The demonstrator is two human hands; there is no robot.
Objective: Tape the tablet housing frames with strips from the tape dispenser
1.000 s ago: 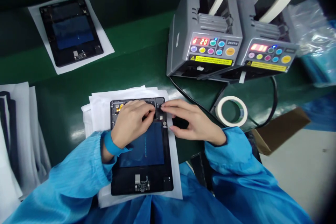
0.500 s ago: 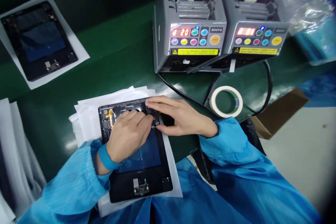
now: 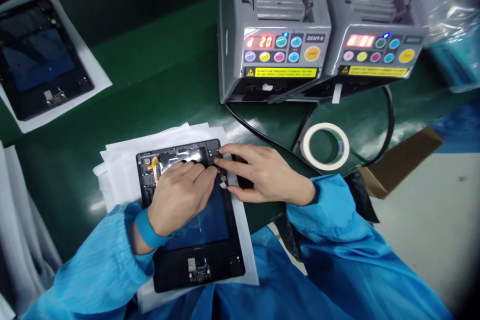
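Note:
An opened tablet lies on white sheets, its inner parts facing up. My left hand rests over the upper middle of it, fingers curled together near the right edge; what they hold, if anything, is hidden. From the right, my right hand reaches the tablet's upper right corner with its fingers apart. Its thumb touches a small white piece at the edge, beside a small round part. An orange flex strip shows at the tablet's upper left.
Two grey tape dispensers stand at the back, with cables running in front. A tape roll lies right of my hands. Another tablet sits at the upper left, white sheets lower left, a cardboard box right.
The view has shifted slightly. My right hand's fingers have spread and moved a little down along the tablet's right edge, and the white piece by the thumb shows more clearly. My left hand stays curled.

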